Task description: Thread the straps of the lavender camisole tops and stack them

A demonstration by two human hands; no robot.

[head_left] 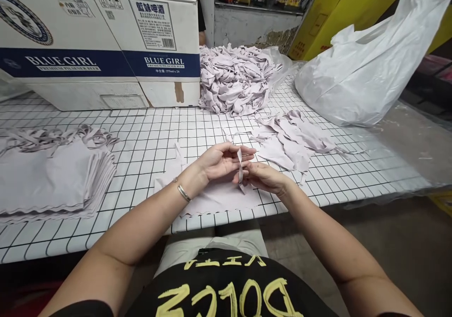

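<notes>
A pale pink fabric piece (222, 198) with thin straps lies flat at the table's front edge, below both hands. One narrow fabric strap (240, 166) stands up between my hands. My left hand (224, 160) has its palm turned up and its fingers stretched out, with the strap crossing in front of them. My right hand (264, 175) is closed, thumb and fingers pinching the strap near the left fingertips. Another strap (178, 154) of the piece reaches out beyond my left wrist. The lower fingers of both hands partly overlap.
A neat stack of like pieces (45, 175) lies at left. Behind stands a white Blue Girl beer carton (158, 88), beside a large heap of crumpled pieces (240, 79). A smaller loose pile (289, 140) and a white plastic bag (349, 81) are at right on the checked tablecloth (134, 185).
</notes>
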